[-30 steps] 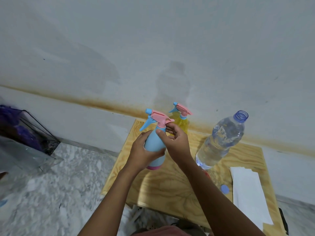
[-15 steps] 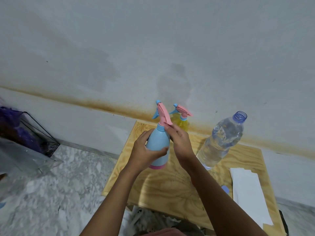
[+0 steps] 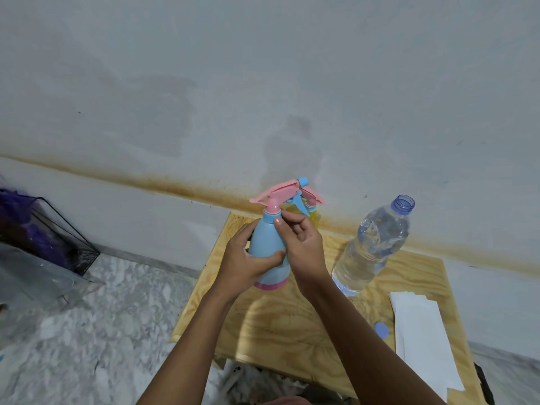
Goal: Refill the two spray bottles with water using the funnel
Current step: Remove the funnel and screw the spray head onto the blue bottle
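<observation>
**A:** How many bottles are you counting?

**B:** Three. Two are spray bottles and one is a clear, ribbed plastic water bottle (image 3: 371, 249), which is standing uncapped on the right of the wooden table (image 3: 277, 325). One round blue cap (image 3: 381, 330) is lying nearer, just beside one flat white sheet (image 3: 423, 340).

**A:** Where is the smooth, pear-shaped blue spray bottle (image 3: 267, 249) sitting?

**B:** It is over the table's far left part. The left hand (image 3: 245, 264) is wrapping around its body, and the right hand (image 3: 304, 244) is pinching its neck. The yellow spray bottle (image 3: 314, 217) is standing just behind it, mostly hidden.

**A:** Is anything changing?

**B:** The pink trigger head (image 3: 280, 194) is turning. A second ago its nozzle was pointing left, and now it is pointing right.
</observation>
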Demonstrator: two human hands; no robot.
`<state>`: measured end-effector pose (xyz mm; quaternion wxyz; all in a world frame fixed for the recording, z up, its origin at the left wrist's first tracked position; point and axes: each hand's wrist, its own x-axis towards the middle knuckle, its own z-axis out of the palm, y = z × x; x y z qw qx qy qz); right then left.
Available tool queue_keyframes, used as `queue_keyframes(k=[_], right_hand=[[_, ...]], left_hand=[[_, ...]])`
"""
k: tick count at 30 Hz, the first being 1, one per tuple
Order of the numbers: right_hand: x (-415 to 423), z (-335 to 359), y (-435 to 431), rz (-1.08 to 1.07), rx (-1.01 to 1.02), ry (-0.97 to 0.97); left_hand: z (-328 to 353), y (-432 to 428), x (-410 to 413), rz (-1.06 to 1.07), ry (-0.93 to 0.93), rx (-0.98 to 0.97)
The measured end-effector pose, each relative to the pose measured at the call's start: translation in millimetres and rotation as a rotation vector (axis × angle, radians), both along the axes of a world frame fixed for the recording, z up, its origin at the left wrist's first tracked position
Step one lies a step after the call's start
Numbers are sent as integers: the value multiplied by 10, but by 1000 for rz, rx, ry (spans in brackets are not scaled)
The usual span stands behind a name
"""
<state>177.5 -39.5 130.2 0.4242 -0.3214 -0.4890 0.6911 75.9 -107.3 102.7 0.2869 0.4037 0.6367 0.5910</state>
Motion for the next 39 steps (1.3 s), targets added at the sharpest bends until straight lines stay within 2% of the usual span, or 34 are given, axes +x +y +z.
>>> queue_keyframes(k=[3,10,14,20,24,26,30,35,39], right_hand=[[-7,46,-16,-2,-38,37],[39,47,70,103,148,-184],[112,48,200,205,171,-148],[82,37,258,108,246,-224],[212,114,345,384,279,-253],[275,124,398,439,292,-274],[290,83,419,318,392,-368],[186,17,309,26,305,-347],[148,-6,309,-33,291,-389]], left_hand=[[22,25,15,-7,-18,3],[22,22,35,-46,-36,-2],[6,17,17,-54,-26,-6],[-26,35,-1,-69,-39,-48],[-12,44,-13,-137,-54,-71],[-23,51,-10,-157,-57,-92],[-100,90,18,-123,-68,-127],[-126,169,74,-81,10,-96],[-147,178,46,-84,47,-110]])
